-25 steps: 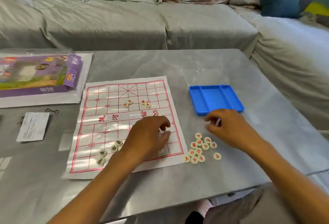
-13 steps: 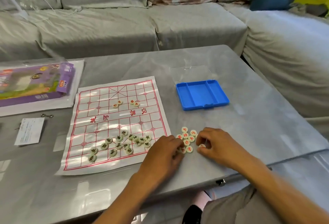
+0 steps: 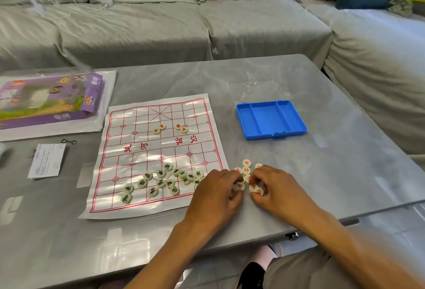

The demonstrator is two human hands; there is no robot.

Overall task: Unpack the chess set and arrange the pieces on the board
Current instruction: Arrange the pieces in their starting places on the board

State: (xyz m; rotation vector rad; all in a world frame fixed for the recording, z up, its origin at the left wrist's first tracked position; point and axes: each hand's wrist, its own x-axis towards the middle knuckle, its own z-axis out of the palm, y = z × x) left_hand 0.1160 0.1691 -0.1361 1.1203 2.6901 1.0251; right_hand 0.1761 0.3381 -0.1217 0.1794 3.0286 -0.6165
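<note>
A white paper chess board (image 3: 128, 164) with red grid lines lies on the grey table (image 3: 345, 162). Several black-lettered round pieces (image 3: 161, 182) sit bunched on its near half. Two pairs of red-lettered pieces (image 3: 170, 128) lie near its middle. Off the board's near right corner is a cluster of red-lettered pieces (image 3: 246, 166). My left hand (image 3: 216, 196) and my right hand (image 3: 276, 191) meet over this cluster. Each has its fingers curled round red pieces and hides part of the pile.
An empty blue compartment tray (image 3: 270, 119) sits right of the board, with its clear lid (image 3: 257, 90) behind it. A purple box (image 3: 50, 105) on a plastic bag, a white card (image 3: 47, 160) and a small metal hook (image 3: 69, 141) lie at the left. A grey sofa (image 3: 161, 31) runs behind the table.
My left hand left the board and moved right to the red cluster, uncovering the black pieces. My right hand closed in beside it. The view shifted left and down.
</note>
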